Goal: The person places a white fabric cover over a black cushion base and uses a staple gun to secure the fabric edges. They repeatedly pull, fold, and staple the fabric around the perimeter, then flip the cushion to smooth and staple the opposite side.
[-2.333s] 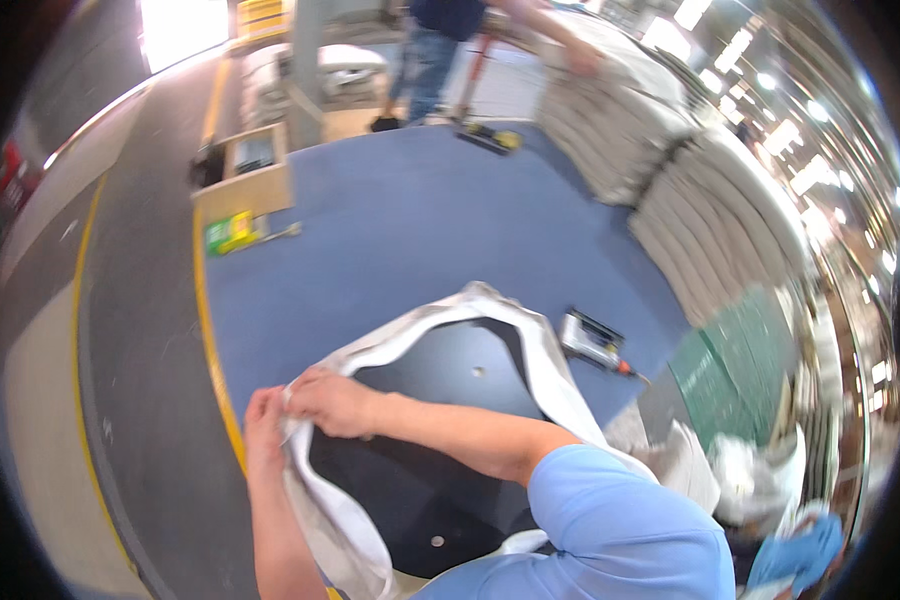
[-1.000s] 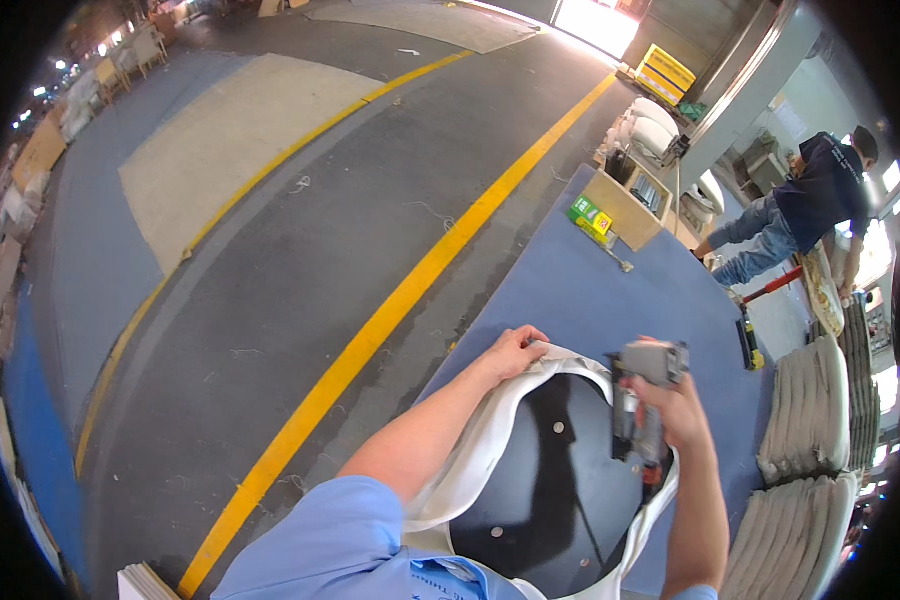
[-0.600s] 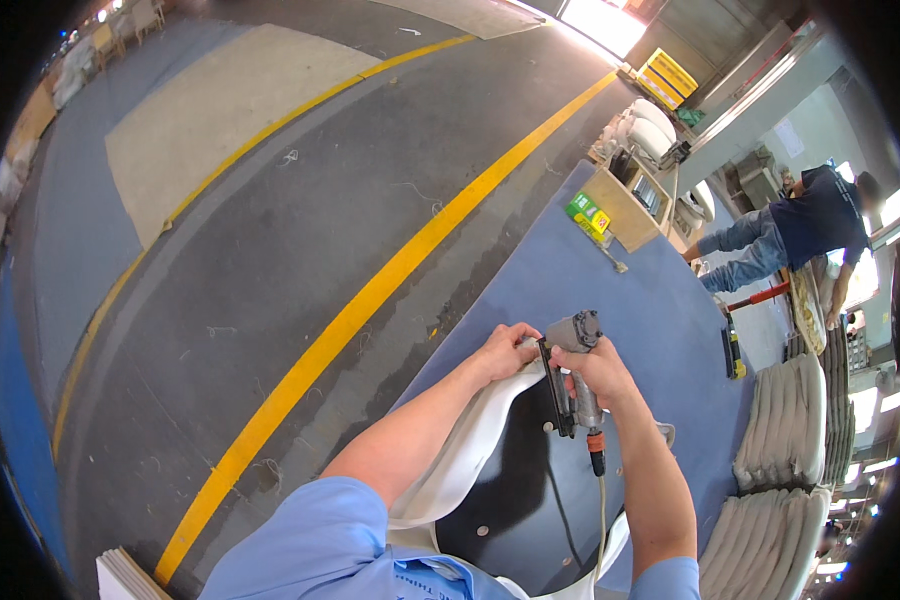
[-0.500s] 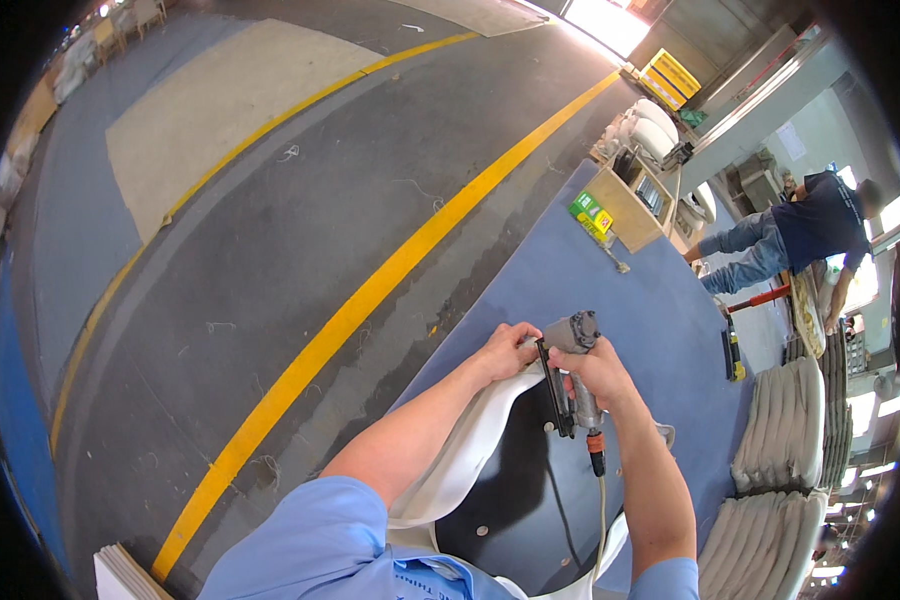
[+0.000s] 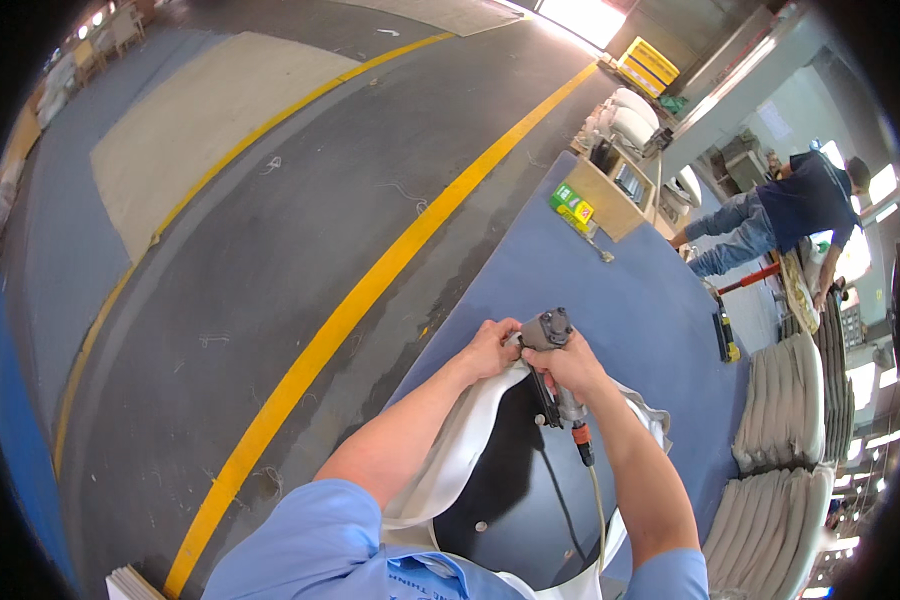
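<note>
In my right hand [image 5: 570, 364] is a grey pneumatic staple gun [image 5: 547, 328], its fingers wrapped round the handle. From the handle's end a pale air hose [image 5: 599, 500] runs down toward me past an orange and black coupling [image 5: 582, 443]. Close against the gun's head, my left hand [image 5: 490, 350] pinches the edge of white fabric [image 5: 452, 478]. The fabric edges a black, rounded panel [image 5: 515, 465] with small round pale spots, which lies on the blue-grey table [image 5: 635, 300] in front of me. The gun's nose and the pinched edge are hidden by my fingers.
At the table's far end stand a wooden box [image 5: 615, 205] and a green-and-yellow carton [image 5: 570, 203]. A black-and-yellow tool [image 5: 725, 332] is at the right edge. Stacked pale cushions [image 5: 782, 400] stand to the right, and a co-worker [image 5: 805, 210] bends over beyond them.
The whole view has shifted slightly, so most things sit further left. My right hand and the staple gun have come a little closer to my left hand. Both hands keep their hold.
</note>
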Demonstrator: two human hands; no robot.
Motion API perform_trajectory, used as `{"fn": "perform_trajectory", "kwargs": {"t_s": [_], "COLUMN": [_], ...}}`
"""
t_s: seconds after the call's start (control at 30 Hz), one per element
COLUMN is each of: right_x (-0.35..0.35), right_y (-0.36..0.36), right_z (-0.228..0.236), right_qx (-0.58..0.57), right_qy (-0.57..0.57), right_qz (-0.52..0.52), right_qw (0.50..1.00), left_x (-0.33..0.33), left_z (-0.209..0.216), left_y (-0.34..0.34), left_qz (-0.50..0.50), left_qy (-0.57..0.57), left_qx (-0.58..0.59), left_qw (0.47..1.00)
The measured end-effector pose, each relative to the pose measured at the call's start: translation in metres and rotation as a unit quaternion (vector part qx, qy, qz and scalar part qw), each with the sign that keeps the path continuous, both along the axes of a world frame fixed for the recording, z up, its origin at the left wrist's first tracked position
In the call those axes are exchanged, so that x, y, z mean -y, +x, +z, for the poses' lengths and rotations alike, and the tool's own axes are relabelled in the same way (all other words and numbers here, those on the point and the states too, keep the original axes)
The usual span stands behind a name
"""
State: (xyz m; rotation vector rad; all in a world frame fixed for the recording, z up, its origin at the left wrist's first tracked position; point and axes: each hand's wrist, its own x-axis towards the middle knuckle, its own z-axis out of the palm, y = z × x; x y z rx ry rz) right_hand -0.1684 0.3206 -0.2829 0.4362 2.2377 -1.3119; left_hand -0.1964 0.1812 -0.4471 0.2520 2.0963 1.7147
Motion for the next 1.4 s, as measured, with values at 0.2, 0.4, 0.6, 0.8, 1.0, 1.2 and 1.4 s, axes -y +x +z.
{"fn": "perform_trajectory", "kwargs": {"t_s": [0.2, 0.4, 0.6, 0.8, 1.0, 1.2, 1.4], "right_x": [-0.041, -0.185, -0.316, -0.319, -0.317, -0.317, -0.33], "right_y": [0.051, 0.176, 0.32, 0.375, 0.343, 0.225, 0.151], "right_z": [0.033, 0.052, -0.012, -0.078, -0.053, -0.024, -0.056], "right_qx": [-0.052, -0.191, -0.079, 0.007, 0.073, -0.275, -0.071], "right_qy": [0.047, 0.257, 0.481, 0.459, 0.468, 0.233, 0.111], "right_qz": [-0.009, -0.128, -0.303, -0.36, -0.204, -0.204, -0.178], "right_qw": [0.998, 0.939, 0.819, 0.812, 0.857, 0.91, 0.975], "left_x": [0.007, 0.022, 0.001, -0.033, -0.043, -0.073, -0.091], "left_z": [0.01, 0.015, 0.07, 0.102, 0.121, 0.106, 0.086], "left_y": [-0.003, -0.014, -0.016, -0.033, -0.051, -0.054, -0.064], "left_qz": [-0.015, -0.095, -0.164, -0.222, -0.282, -0.296, -0.285], "left_qy": [0.026, 0.108, -0.152, -0.285, -0.251, -0.244, -0.339], "left_qx": [0.036, 0.076, -0.038, -0.146, -0.064, -0.064, -0.105], "left_qw": [0.999, 0.987, 0.974, 0.921, 0.924, 0.921, 0.891]}}
